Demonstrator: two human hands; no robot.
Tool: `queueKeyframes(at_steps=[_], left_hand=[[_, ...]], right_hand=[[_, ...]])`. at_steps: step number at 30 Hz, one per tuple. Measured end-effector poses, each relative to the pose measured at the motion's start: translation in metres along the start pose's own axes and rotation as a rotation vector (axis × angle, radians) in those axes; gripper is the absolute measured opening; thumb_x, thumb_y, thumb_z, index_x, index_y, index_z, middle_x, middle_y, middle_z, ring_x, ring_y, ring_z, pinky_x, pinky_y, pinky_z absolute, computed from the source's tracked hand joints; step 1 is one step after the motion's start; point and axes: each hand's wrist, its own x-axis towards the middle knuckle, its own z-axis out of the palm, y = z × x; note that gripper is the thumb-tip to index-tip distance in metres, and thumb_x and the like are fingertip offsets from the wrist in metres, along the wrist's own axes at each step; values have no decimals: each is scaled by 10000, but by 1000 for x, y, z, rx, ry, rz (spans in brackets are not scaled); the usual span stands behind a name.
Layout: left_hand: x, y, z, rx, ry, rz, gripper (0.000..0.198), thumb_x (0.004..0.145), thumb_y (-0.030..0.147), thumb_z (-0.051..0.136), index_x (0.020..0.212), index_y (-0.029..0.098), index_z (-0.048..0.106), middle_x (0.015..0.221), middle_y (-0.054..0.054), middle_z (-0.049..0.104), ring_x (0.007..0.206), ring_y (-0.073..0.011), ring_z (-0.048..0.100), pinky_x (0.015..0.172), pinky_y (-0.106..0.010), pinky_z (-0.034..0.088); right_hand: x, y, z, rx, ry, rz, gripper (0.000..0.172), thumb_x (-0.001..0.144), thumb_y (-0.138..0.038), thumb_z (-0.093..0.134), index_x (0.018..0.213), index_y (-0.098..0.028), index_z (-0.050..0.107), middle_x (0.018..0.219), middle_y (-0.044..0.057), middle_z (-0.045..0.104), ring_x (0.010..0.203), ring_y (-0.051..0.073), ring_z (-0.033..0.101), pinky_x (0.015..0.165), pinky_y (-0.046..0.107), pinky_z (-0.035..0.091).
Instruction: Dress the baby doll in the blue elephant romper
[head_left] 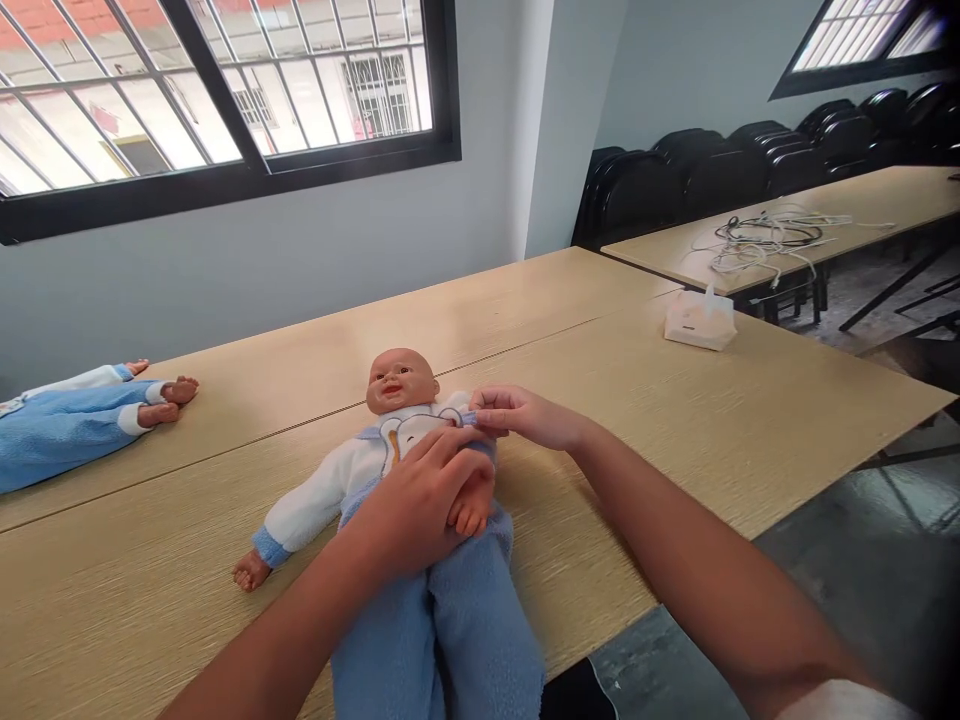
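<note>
Lying at your left, a second doll [67, 430] shows bare feet. Nearer, a smiling doll [367, 465] in a white top and blue trousers lies face-up on the surface [592, 390], one arm outstretched. Your left hand [420, 490] curls around its other, bent arm; your right hand [521, 415] pinches a bit of blue cloth [469, 418]. Farther right, a tissue box [697, 325] has a tissue [709, 297] poking out; beyond, cables [772, 240] tangle near stacked black chairs [697, 180].

doll [405, 438] | bald | white top [352, 472], blue cuff [270, 548], blue trousers [480, 610] | dressed | on its back | one arm [307, 502] outstretched, other beside waist | lying on desk [172, 560]
</note>
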Motion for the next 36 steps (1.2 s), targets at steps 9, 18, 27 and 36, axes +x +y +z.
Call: queueKeyframes(at_steps=[9, 18, 27, 36], left_hand=[[2, 13, 11, 202, 44, -153, 306, 809, 117, 659, 1085, 213, 567, 1307, -150, 653, 1241, -354, 613, 1068, -579, 511], [4, 2, -16, 28, 72, 104, 301, 807, 124, 672, 1063, 225, 549, 1013, -60, 735, 978, -253, 676, 945, -461, 569], [-1, 17, -41, -89, -71, 293, 207, 924, 103, 606, 1089, 228, 585, 1187, -79, 754, 1127, -224, 693, 899, -352, 595], [-15, -13, -68, -200, 388, -106, 323, 737, 141, 738, 1020, 239, 618, 1109, -48, 768, 1039, -239, 750, 921, -387, 620]], right_hand=[[2, 0, 2, -30, 29, -12, 352, 918, -504, 735, 916, -169, 627, 785, -22, 556, 700, 122, 448, 641, 264, 346], [11, 6, 11, 46, 197, -68, 454, 857, -600, 780, 871, -187, 591, 733, -24, 543, 671, 135, 463, 606, 263, 360], [16, 12, 20, 216, 324, 32, 440, 811, -571, 808, 809, -182, 602, 695, -31, 526, 619, 113, 415, 556, 237, 324], [20, 27, 13, 401, 129, 157, 346, 829, -493, 807, 897, -196, 643, 664, -40, 508, 616, 136, 424, 595, 257, 381]])
